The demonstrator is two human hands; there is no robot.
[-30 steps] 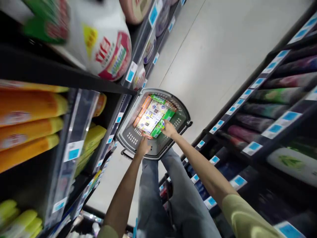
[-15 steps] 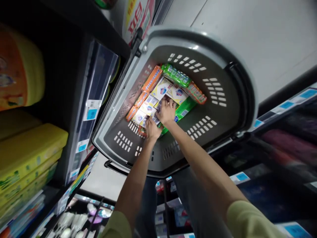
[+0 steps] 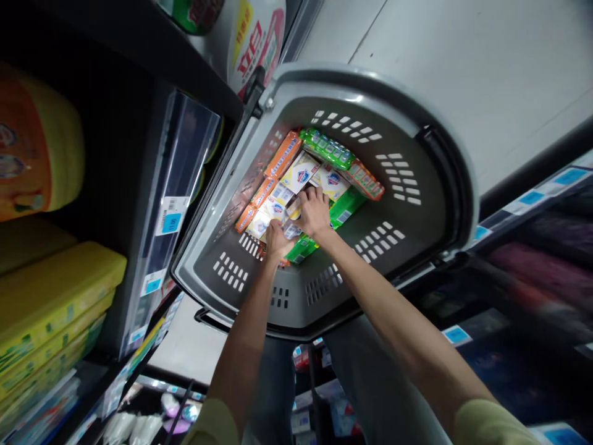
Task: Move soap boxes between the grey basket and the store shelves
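Both of my hands reach down into a grey shopping basket (image 3: pixel 370 93). My right hand (image 3: pixel 314 213) has its fingers bent over a white and yellow soap box, fingertips partly hidden among the boxes. Lower and to the left, my left hand (image 3: pixel 277 241) grips the near end of the boxes, its fingers close together. White boxed soaps (image 3: pixel 301 174) lie packed side by side around the hands. Orange wrapped packs (image 3: pixel 283 154) line the left wall, a green pack (image 3: pixel 327 148) stands along the far side, and another green pack (image 3: pixel 347 207) lies right of the boxes.
On the left, a dark shelf holds yellow packs (image 3: pixel 60 290) and an orange-labelled yellow bottle (image 3: pixel 28 148). A white bottle (image 3: pixel 257 43) stands just beyond the basket. Price tags (image 3: pixel 171 216) run along the shelf edge. More shelving is on the right, and pale floor (image 3: pixel 463 68) lies beyond.
My left hand has drawn its fingers in at the near end of the boxes. My right hand has shifted slightly, its fingers more bent. The basket sits a little lower in view.
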